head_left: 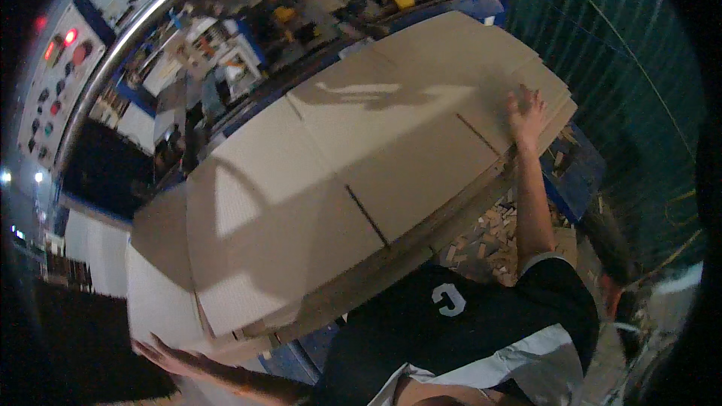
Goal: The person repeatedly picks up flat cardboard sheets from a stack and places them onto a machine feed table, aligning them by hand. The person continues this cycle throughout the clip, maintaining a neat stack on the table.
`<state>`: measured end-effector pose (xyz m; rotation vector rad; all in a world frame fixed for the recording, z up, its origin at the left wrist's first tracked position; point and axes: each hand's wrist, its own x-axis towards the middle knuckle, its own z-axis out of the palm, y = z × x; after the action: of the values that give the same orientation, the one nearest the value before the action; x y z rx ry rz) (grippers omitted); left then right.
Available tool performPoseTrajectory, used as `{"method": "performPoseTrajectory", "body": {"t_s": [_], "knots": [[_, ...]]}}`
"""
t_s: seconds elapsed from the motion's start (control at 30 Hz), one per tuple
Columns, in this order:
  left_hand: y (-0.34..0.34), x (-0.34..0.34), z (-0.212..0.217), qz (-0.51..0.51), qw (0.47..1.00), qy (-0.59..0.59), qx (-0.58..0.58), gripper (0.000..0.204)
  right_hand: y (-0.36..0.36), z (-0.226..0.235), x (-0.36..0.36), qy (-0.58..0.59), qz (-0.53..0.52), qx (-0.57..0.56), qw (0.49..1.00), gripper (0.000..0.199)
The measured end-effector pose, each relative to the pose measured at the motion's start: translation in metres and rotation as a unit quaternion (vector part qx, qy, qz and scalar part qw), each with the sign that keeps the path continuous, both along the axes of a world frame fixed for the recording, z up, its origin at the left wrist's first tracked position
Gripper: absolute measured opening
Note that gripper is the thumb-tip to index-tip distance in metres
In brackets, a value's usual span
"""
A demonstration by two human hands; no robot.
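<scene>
Pale brown cardboard sheets point(353, 173), cut and creased as flat boxes, are lying in a thick stack on the machine table point(481, 203). The right hand point(526, 116) is pressing open-fingered on the stack's far corner; the left hand point(169, 357) is spreading flat at the near corner, neither closing around anything. The sheets look stiff yet bendable, probably heavy together and apt to slide, so opposite edges seem the best hold. Wood scraps point(489, 237) are littering the floor.
</scene>
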<state>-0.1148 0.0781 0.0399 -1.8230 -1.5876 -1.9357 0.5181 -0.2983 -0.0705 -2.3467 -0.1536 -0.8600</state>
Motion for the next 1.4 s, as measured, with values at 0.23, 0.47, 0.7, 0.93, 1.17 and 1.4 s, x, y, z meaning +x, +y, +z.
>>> {"method": "performPoseTrajectory", "body": {"t_s": [0.23,0.47,0.7,0.93,1.17,1.4], "knots": [[0.035,-0.01,0.062,-0.248,0.909,-0.332,0.042,0.054,-0.006,0.023,0.032,-0.055,0.142,0.528,0.835,0.04],[0.037,-0.021,-0.024,-0.34,0.856,-0.339,-0.193,0.041,-0.03,0.11,-0.029,-0.02,0.399,0.478,0.782,0.041],[-0.083,0.048,-0.057,-0.287,0.918,-0.122,-0.246,0.036,-0.011,0.067,-0.192,-0.119,0.583,-0.061,0.802,0.035],[-0.094,0.114,-0.04,-0.384,0.777,0.483,-0.124,0.049,0.012,0.049,-0.172,-0.072,0.647,-0.304,0.695,0.041],[-0.069,0.117,-0.032,-0.379,0.773,0.496,-0.115,0.053,0.049,0.049,-0.134,-0.038,0.641,-0.352,0.681,0.053],[-0.027,0.148,-0.031,-0.445,0.794,0.404,-0.09,0.065,0.102,0.052,-0.058,-0.08,0.574,-0.41,0.705,0.07]]}}
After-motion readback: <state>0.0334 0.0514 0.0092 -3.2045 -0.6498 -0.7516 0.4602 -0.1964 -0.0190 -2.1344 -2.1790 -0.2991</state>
